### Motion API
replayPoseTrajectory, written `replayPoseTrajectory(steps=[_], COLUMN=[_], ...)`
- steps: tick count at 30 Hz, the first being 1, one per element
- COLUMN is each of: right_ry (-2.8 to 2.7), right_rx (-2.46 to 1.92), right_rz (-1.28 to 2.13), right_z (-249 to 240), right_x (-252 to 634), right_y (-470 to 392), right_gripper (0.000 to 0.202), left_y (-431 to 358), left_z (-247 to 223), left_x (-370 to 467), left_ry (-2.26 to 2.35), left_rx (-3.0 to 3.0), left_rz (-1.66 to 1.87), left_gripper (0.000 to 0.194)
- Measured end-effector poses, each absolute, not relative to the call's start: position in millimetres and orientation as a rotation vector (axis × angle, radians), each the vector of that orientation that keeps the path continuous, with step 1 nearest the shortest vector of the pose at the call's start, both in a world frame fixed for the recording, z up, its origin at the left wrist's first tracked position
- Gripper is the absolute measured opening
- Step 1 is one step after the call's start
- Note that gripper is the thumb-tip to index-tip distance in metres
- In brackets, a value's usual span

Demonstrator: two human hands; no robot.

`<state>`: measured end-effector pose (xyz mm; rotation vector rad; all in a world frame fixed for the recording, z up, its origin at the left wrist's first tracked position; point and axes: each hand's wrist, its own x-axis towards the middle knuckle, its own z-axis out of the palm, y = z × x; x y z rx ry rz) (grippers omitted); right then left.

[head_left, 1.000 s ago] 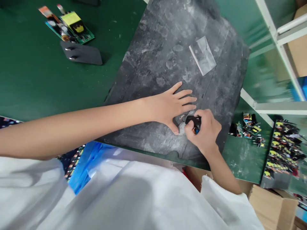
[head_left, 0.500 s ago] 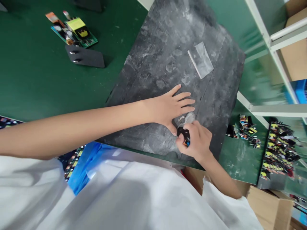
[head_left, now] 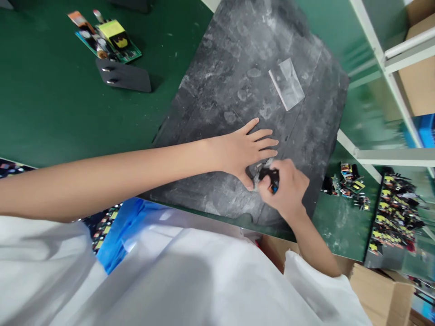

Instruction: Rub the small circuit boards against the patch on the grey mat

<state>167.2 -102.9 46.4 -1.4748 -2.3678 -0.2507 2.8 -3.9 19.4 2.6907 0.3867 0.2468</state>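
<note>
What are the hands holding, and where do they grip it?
The right hand grips a small black part by its sides; the left hand holds nothing.

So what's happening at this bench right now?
A person in white works over a dark mat on a green bench. The left hand is spread flat on the mat; the right hand grips a small black part close to the left thumb. A clear plastic piece lies farther up the mat.
</note>
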Motion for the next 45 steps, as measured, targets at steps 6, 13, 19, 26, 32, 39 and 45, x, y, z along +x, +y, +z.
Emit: replayPoseTrajectory(steps=[6,13,19,26,32,39,45], right_ry=[-2.333,-2.306,-2.418,-2.360,-2.397,-2.387,-2.359], right_rx=[-1.507,-1.489,-1.389,-1.389,-1.401,-1.422,-1.428], right_rz=[-0.217,-0.179,-0.119,-0.178,-0.218,-0.239,-0.238], right_z=[45.6,45.5,47.4,45.8,45.5,44.6,45.3], right_x=[167.5,168.1,161.8,161.0,166.7,167.4,171.7], right_y=[-100.3,-102.8,-112.0,-107.3,-106.6,-106.9,-97.8], right_gripper=[0.010,0.010,0.008,0.010,0.009,0.009,0.010], left_y=[-3.9,-3.3,-3.7,-2.9,-2.4,-2.4,-1.8], left_z=[19.1,20.9,18.2,16.2,14.8,14.8,15.0], left_x=[2.7,2.8,2.7,3.9,3.6,3.8,4.4], left_ry=[0.392,0.396,0.396,0.419,0.409,0.411,0.407], left_rx=[2.692,2.702,2.696,2.709,2.707,2.695,2.690], left_rz=[0.229,0.202,0.228,0.255,0.276,0.305,0.275], left_gripper=[0.091,0.091,0.090,0.087,0.087,0.089,0.090])
